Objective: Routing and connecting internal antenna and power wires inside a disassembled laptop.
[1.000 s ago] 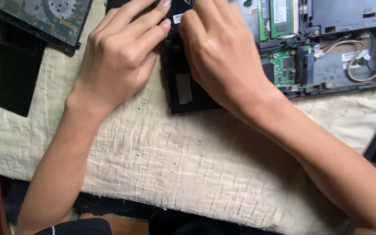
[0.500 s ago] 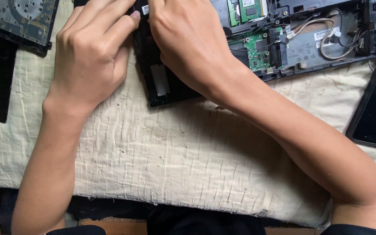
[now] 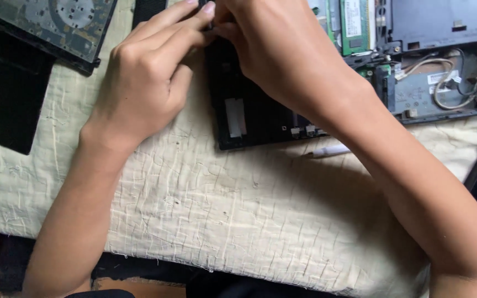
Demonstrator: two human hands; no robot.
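— What are the hands doing?

— Both meet at the top edge of the view, over the near left corner of an opened black laptop base [image 3: 260,118]. The left hand [image 3: 150,83] lies knuckles up with its fingers stretched right, fingertips [image 3: 208,8] pressed against the right hand [image 3: 277,49]. The right hand curls down over the same spot. Whether either pinches anything I cannot tell; the contact point is hidden and partly cut off by the frame.

— So the base sits right under them?

— Yes, under both hands, its front edge toward the person, resting on a cream quilted cloth [image 3: 222,221].

— Any labels?

— A small pale rectangular sticker [image 3: 235,117] on the black panel, just below the hands. Further right, a white label [image 3: 441,77] sits by looped wires [image 3: 454,91], and a green memory module [image 3: 354,25] carries a white strip.

— What else is around?

— A white pen-like stick [image 3: 329,150] just beside the base's front edge. Far left, a drive with a circuit board [image 3: 56,25] on top, lying on a flat black panel [image 3: 9,99].
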